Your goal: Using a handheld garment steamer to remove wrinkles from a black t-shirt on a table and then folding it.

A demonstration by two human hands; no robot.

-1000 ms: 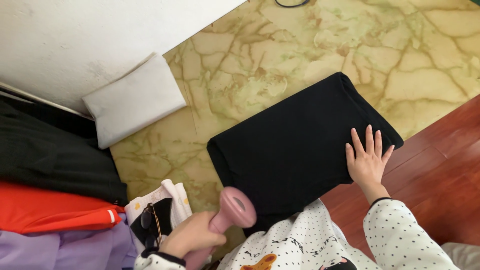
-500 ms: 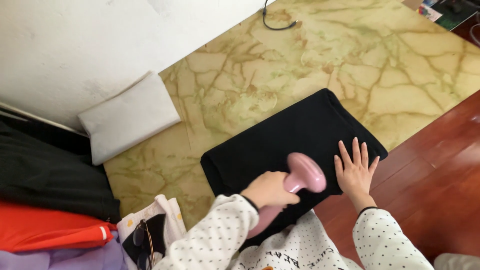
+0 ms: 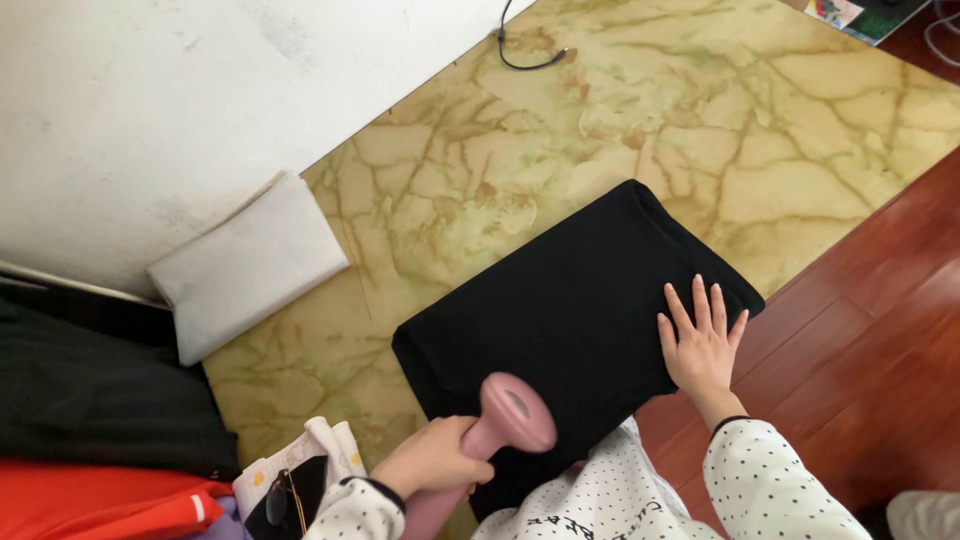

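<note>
Listing from the left: dark and red clothes [image 3: 90, 440] heaped at the frame's edge, well apart from the work. Folded white cloth [image 3: 250, 262] against the wall, lying on the marbled tabletop [image 3: 470, 170]. Small patterned cloth with glasses [image 3: 283, 490] on it, just beside the left sleeve.

Left hand [image 3: 432, 458]: fingers clenched round the handle of a pink steamer [image 3: 495, 430]; its head sits over the near left corner of the black garment [image 3: 570, 320], whether touching or hovering cannot be told. The garment lies up and to the right of this hand, folded into a long block, its long axis running diagonally from near left to far right.

Right hand [image 3: 702, 343]: fingers spread, palm pressed flat on the garment's near right end, gripping nothing.

Edges: the garment's near side overhangs or meets the tabletop edge by the red wood floor [image 3: 860, 370]. Bare tabletop lies beyond the garment's far side; a cable [image 3: 525, 58] lies farther back.
</note>
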